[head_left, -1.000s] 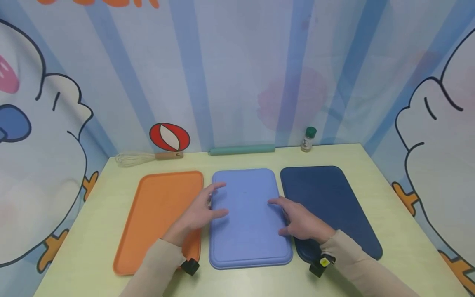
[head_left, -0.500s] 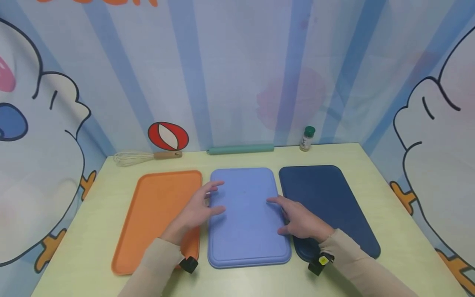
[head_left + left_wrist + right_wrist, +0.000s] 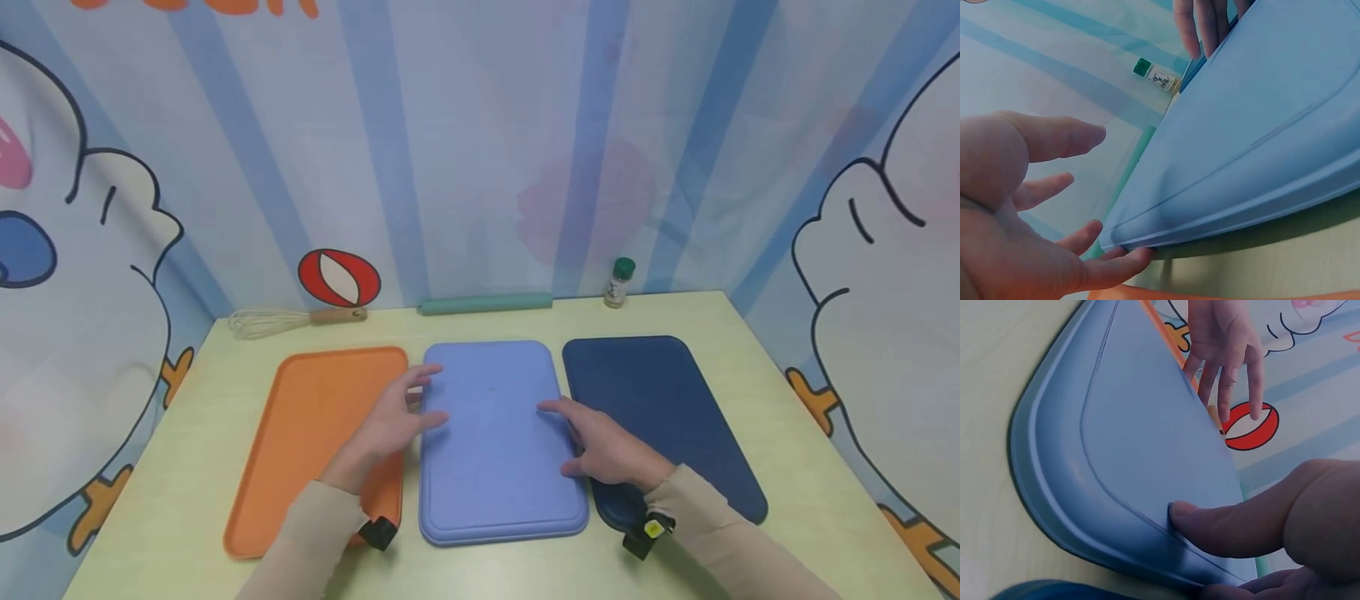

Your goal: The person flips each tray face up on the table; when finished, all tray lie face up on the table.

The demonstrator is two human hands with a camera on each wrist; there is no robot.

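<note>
A light blue rectangular tray (image 3: 495, 450) lies flat in the middle of the table. At its left long edge is my left hand (image 3: 390, 421), thumb and fingers spread apart with nothing between them; in the left wrist view its lower fingertips (image 3: 1141, 255) are right at the tray's rim. My right hand (image 3: 607, 446) is over the opposite edge, fingers loosely extended. The right wrist view has its thumb (image 3: 1210, 528) over the tray's top, the tip meeting its shadow, while the other fingers are partly hidden low by the rim.
An orange tray (image 3: 330, 400) lies under my left forearm, and a dark blue tray (image 3: 652, 400) to the right. Along the back edge are a whisk (image 3: 300, 320), a green rolling pin (image 3: 485, 304) and a green-capped jar (image 3: 619, 283). A printed cloth (image 3: 480, 150) hangs behind.
My left hand has drawn slightly to the left, its fingertips overlapping less of the light blue tray. The right hand stays nearly in place; the trays have not moved.
</note>
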